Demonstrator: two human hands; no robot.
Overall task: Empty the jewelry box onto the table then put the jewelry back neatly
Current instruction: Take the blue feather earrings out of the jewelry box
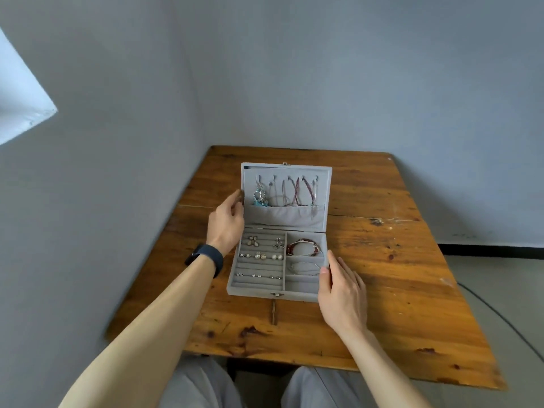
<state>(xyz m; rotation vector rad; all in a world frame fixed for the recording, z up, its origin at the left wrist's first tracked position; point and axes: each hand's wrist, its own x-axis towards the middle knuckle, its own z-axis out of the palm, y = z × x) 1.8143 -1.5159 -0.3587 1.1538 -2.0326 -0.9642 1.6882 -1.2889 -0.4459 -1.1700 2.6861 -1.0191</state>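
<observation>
- The box is set in the middle of the counter, and its lid is stood up at 12 o'clock.
- The lid's edge at 9 o'clock is held by the left hand, with the fingers curled round it.
- The box's wall at 3 o'clock is touched by the right hand. Its fingers are kept nearly straight, the thumb is laid on the rim, and nothing is gripped.
- Necklaces are hung inside the lid. Earrings are tucked in rows at 9 o'clock in the box, and bracelets are laid at 3 o'clock.
- No jewelry is seen on the counter, so the task looks only just begun: the box is opened, but nothing is taken out yet.
- Next, a small piece probably has to be pinched and lifted out, so one hand must be freed. The lid may fall if it is let go.
- The hung necklaces could get tangled, and tiny earrings could roll away.
- A watch is worn on the left wrist. A cable is seen on the floor at 3 o'clock. Nothing is seen in the way.
</observation>
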